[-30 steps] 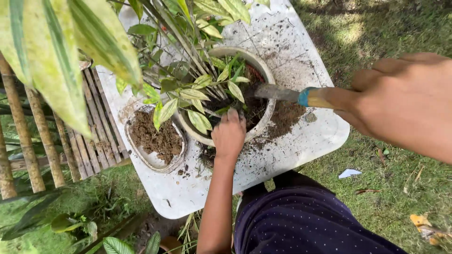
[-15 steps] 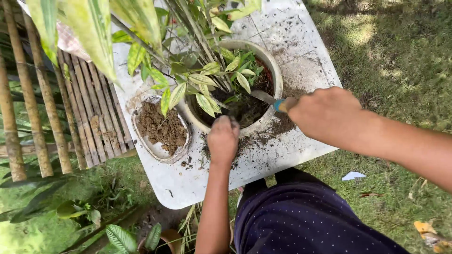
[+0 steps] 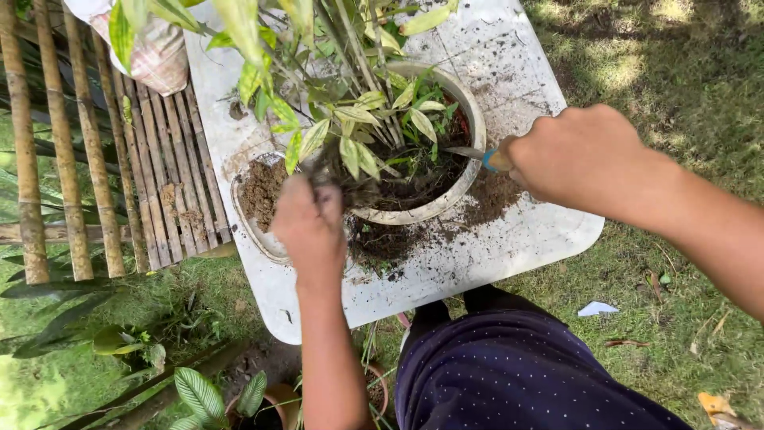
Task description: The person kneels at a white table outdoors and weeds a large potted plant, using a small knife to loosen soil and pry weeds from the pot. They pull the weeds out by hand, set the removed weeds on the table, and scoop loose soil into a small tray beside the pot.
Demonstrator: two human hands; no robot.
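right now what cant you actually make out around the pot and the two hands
Head view only:
- Tool: its handle is hidden inside the right hand, and leaves cover the tip.
- Left hand: its fingers are blurred against the plant roots, so the grip is unclear.
- Soil container: the near rim is behind the left hand.
- White pot: foliage hides most of the inside.
- Plant: its top is cut off by the upper edge.

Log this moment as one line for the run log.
left hand: at white pot rim, among plant stems | right hand: grip on blue-handled trowel, blade in pot soil | soil dish beside pot, on white table
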